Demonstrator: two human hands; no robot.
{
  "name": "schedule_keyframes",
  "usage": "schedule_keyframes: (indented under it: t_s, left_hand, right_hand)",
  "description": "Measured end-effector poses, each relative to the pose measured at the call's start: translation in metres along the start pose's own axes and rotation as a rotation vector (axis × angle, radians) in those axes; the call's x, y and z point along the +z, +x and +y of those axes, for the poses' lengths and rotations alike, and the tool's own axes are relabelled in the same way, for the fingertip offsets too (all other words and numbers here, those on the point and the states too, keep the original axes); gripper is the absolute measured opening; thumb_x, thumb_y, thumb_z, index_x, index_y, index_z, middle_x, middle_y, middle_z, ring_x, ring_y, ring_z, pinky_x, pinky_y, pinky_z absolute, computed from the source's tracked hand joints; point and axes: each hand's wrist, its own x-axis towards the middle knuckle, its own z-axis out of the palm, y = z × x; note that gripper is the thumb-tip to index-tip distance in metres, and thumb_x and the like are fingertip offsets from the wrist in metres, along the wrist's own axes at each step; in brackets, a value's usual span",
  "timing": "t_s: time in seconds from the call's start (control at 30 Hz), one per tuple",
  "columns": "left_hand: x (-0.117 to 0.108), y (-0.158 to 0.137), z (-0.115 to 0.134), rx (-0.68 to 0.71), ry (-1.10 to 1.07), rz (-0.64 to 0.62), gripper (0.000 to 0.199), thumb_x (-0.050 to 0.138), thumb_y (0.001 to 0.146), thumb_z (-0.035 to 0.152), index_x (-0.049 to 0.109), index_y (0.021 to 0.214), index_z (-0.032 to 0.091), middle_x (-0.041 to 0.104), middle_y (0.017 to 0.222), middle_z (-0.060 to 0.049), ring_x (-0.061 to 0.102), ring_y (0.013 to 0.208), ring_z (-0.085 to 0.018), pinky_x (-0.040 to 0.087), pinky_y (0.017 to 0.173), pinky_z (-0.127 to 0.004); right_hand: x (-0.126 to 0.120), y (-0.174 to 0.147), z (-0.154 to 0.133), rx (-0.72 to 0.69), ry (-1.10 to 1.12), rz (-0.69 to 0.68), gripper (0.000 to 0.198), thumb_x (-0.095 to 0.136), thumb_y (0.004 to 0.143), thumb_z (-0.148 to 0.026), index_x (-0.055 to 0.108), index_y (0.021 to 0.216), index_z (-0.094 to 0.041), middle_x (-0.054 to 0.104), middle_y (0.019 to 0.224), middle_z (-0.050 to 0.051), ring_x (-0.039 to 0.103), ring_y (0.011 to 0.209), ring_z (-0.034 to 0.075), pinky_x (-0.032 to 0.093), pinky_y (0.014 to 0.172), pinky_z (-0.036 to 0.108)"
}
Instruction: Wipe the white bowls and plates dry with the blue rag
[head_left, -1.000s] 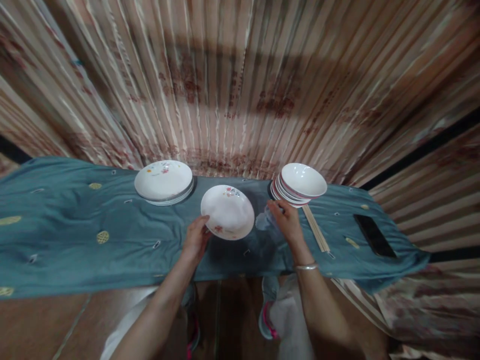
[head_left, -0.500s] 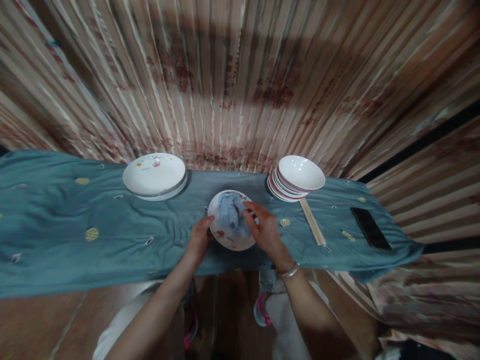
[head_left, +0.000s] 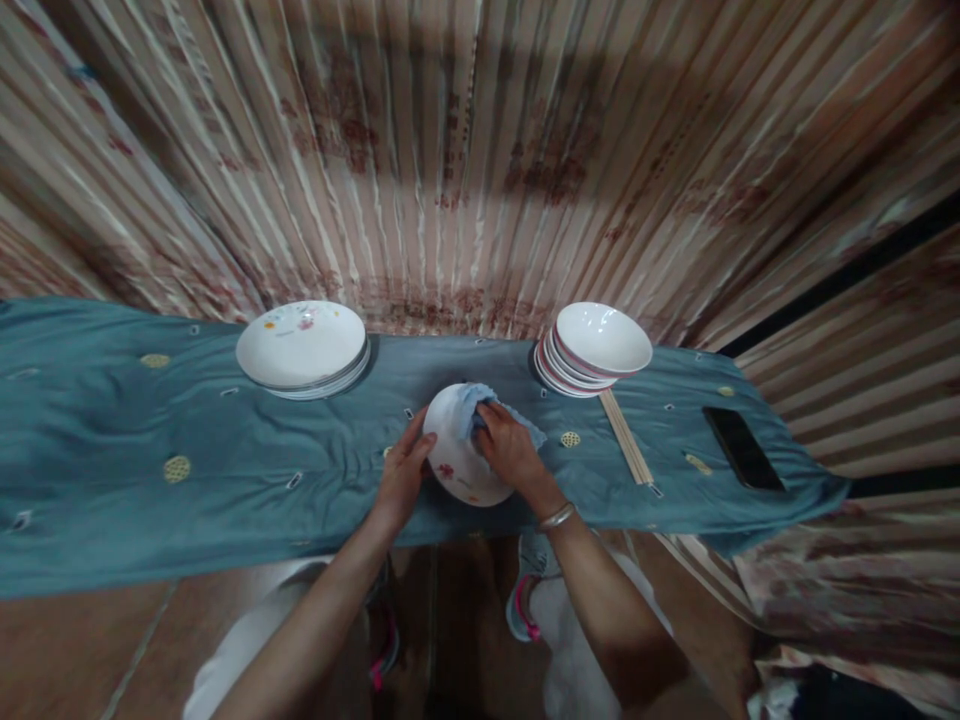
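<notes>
A white plate point(head_left: 450, 455) with small red flowers is held over the front middle of the table. My left hand point(head_left: 406, 466) grips its left rim, thumb on the upper face and the other fingers partly hidden at the edge. Bunched under my right hand point(head_left: 508, 447) is a light blue cloth point(head_left: 472, 403), pressed against the plate's upper right part. The fingers of that hand are closed on the cloth, and a loose end of it sticks out to the right, past the rim. A silver bangle circles my right wrist.
A stack of white plates point(head_left: 300, 350) stands at the back left. At the back right is a stack of bowls point(head_left: 602, 338), with chopsticks point(head_left: 625, 440) in front. A black phone point(head_left: 742, 448) lies farther right on the blue-green tablecloth point(head_left: 247, 510). A pleated curtain point(head_left: 450, 150) hangs behind.
My right hand has gathered up the cloth, which lay spread across the plate, and bunched it near the upper right rim. More of the plate's white face shows. My left hand keeps its grip.
</notes>
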Motion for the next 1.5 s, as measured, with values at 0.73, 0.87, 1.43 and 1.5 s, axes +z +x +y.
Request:
schedule_keyframes:
  t_s: [0.73,0.87,1.43,1.5]
  left_hand:
    - [-0.003,0.003,-0.003,0.030,-0.003,-0.034,0.082,0.083,0.053,0.052,0.065,0.126,0.020,0.071,0.114,-0.009,0.066,0.091,-0.023,0.054,0.066,-0.027]
    - [-0.004,0.003,-0.003,0.020,-0.014,-0.025,0.082,0.083,0.054,0.050,0.063,0.128,0.019,0.072,0.109,-0.009,0.065,0.082,-0.019,0.052,0.059,-0.023]
    - [-0.003,0.002,0.001,0.032,-0.022,-0.044,0.072,0.081,0.062,0.045,0.063,0.129,0.024,0.060,0.135,-0.009,0.066,0.103,-0.027,0.058,0.073,-0.030]
    - [-0.003,0.002,0.001,0.034,-0.007,-0.045,0.073,0.080,0.062,0.047,0.062,0.129,0.024,0.058,0.137,-0.009,0.066,0.103,-0.028,0.058,0.071,-0.030]
  right_hand:
    - [0.009,-0.004,-0.027,-0.217,0.860,-0.118,0.027,0.049,0.092,-0.031,0.070,0.106,-0.021,0.068,0.112,0.005,0.061,0.109,0.018,0.044,0.100,0.031]
    - [0.012,-0.009,-0.021,-0.134,0.937,-0.236,0.027,0.060,0.085,-0.040,0.072,0.087,-0.017,0.066,0.084,0.002,0.059,0.079,0.016,0.048,0.076,0.028]
    - [-0.021,-0.017,0.013,0.033,0.551,-0.611,0.011,0.062,0.072,-0.020,0.070,0.073,-0.013,0.059,0.059,-0.004,0.049,0.053,0.007,0.035,0.050,0.017]
    - [-0.023,-0.017,0.016,0.042,0.436,-0.556,0.009,0.061,0.072,-0.018,0.069,0.070,-0.014,0.058,0.057,-0.004,0.051,0.053,0.008,0.034,0.050,0.018]
